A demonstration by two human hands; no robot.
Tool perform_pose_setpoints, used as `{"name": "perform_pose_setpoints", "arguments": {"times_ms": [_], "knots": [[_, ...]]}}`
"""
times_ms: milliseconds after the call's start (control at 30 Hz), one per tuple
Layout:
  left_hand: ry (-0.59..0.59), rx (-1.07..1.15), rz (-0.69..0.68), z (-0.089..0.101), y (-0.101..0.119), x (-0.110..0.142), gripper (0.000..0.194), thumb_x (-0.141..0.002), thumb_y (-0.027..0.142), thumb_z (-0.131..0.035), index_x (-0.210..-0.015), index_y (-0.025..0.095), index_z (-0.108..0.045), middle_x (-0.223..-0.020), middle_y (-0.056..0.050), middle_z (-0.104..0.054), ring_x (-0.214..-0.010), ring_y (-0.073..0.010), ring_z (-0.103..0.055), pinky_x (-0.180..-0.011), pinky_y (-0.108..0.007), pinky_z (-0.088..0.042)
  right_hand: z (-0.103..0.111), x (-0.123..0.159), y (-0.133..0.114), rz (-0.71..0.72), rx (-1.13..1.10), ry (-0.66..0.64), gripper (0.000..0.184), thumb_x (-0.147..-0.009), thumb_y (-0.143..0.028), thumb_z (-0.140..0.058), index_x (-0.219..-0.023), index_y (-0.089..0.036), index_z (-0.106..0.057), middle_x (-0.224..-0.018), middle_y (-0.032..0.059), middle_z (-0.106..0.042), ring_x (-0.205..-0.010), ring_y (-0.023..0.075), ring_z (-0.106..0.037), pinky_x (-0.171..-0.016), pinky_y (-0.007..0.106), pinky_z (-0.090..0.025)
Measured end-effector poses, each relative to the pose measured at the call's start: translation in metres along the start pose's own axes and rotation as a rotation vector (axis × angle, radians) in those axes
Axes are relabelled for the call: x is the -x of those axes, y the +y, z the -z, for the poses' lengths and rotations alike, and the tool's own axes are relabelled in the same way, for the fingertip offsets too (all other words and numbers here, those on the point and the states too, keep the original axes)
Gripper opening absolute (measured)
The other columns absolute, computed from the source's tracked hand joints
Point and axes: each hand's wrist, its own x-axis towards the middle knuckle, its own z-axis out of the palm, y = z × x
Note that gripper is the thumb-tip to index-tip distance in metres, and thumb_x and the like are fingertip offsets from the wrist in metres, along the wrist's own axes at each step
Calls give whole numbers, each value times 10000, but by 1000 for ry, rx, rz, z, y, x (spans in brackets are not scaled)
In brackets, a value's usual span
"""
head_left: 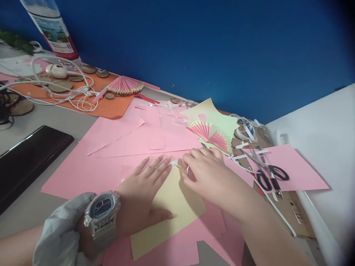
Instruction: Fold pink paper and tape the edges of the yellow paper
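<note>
My left hand (144, 188) lies flat with fingers stretched out on a pale yellow paper sheet (169, 218) that rests on pink paper sheets (116, 147). A grey watch sits on that wrist. My right hand (206, 171) is curled at the yellow sheet's far corner, its fingertips pinched on a thin white strip (177, 163) there. Just beyond my right hand lies a folded pink and yellow paper fan (212, 136) on a yellow sheet.
Black-handled scissors (266, 173) and white paper strips lie to the right on another pink sheet. A second folded fan (124, 85), wooden discs and white cables sit on orange paper at the back left. A black flat object (27, 159) lies left. A blue wall stands behind.
</note>
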Motion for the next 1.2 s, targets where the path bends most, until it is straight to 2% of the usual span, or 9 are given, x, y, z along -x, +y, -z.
{"name": "perform_pose_setpoints", "arguments": {"times_ms": [133,233,400,567,767,967,1200], "knots": [[8,-13,27,2,1,0,873,-805,735,-248,-1401,101,-324,-1507,-88,-190,-1385,-266,-162,-1125,-416,-46,-2,-3,13,56,-96,-35,171,-859,-210,-413,-724,-222,-518,-821,2,-531,-823,172,-464,-865,371,-272],[-2,13,-1,4,0,0,874,-808,732,-244,-1398,93,-327,-1504,-101,-198,-1382,-273,-172,-1123,-419,-69,-1,-7,20,67,-170,-80,233,-897,-216,-363,-742,-230,-537,-840,-2,-535,-854,163,-471,-868,361,-275],[-4,33,-30,3,-4,0,867,-814,721,-263,-1407,89,-308,-1503,-114,-201,-1380,-286,-174,-1117,-435,-99,2,-12,23,11,-292,-164,240,-887,-282,-389,-699,-223,-526,-825,-8,-531,-851,158,-470,-796,320,-311],[-3,24,-47,3,-4,0,862,-817,712,-272,-1411,88,-300,-1502,-120,-202,-1376,-291,-190,-1111,-445,-123,-1,-16,18,-91,-277,-126,255,-863,-292,-416,-639,-202,-497,-779,-7,-502,-777,145,-457,-750,304,-313],[14,-31,-7,4,0,0,856,-810,705,-317,-1398,83,-328,-1502,-105,-201,-1377,-288,-187,-1109,-445,-131,-6,-16,20,-74,-272,-106,256,-868,-283,-412,-643,-202,-504,-787,1,-500,-794,150,-459,-734,300,-310],[13,-28,-73,1,-6,0,852,-821,696,-300,-1405,75,-310,-1502,-128,-194,-1368,-305,-211,-1092,-445,-138,-8,-17,20,-67,-296,-114,237,-866,-284,-425,-658,-207,-509,-773,0,-493,-789,150,-455,-707,286,-309],[21,-33,-80,3,-6,-1,857,-820,706,-286,-1399,76,-323,-1499,-119,-212,-1362,-306,-226,-1091,-442,-132,-4,-16,21,-65,-324,-134,272,-885,-279,-399,-648,-198,-504,-795,10,-489,-789,151,-456,-672,270,-317]]}}
